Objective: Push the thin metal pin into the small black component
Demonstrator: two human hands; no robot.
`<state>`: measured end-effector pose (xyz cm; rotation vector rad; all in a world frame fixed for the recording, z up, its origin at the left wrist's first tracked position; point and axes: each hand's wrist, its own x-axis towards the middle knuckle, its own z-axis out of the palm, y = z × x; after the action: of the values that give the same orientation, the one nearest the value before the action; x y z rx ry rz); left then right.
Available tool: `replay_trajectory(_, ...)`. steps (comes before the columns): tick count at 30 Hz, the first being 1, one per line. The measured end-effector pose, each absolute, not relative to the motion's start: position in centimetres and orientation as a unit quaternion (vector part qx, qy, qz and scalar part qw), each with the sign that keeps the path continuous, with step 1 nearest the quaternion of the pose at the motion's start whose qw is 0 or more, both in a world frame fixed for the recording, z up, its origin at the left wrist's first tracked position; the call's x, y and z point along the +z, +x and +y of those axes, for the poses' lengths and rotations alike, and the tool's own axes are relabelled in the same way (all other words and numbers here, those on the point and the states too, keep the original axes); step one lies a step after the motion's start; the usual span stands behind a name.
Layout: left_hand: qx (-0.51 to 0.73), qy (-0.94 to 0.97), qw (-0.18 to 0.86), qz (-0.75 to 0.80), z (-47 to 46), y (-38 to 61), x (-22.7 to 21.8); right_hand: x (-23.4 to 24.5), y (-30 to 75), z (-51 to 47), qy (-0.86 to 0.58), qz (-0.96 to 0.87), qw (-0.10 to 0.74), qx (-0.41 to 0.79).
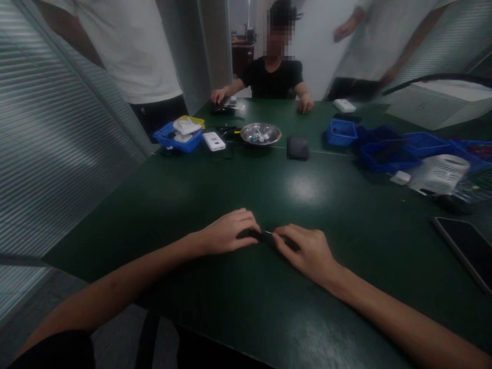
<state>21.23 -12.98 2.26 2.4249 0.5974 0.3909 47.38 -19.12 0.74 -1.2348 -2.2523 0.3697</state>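
On the near side of the round, shiny metal dish, a slim dark object (its material unclear) spans the gap between the left hand and the right hand, both with thumb and fingers narrowed on its ends, over the glossy green table.

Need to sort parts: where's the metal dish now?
The metal dish sits upper-centre in the head view, between a white device at left and a dark square item at right.
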Motion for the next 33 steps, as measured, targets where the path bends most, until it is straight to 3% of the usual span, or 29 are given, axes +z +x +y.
replay_trajectory(7,0.166,0.891,0.275,0.321,-7.4,15.8,1.7,0.9,47.6,-19.3,-0.451,-0.837,0.27,0.149)
replay_trajectory(17,0.203,0.705,0.035,0.678,0.3,-1.1,-0.2,1.3,47.6,-19.5,-0.446,-0.84,0.27,0.146)
replay_trajectory(24,0.162,0.546,0.067,0.819,-0.5,-3.5,1.0,1.1,47.9,-19.6,-0.442,-0.844,0.267,0.148)
replay_trajectory(33,0.203,0.55,0.043,0.809,-1.6,-3.0,1.9,1.3,47.9,-19.6,-0.442,-0.843,0.269,0.147)
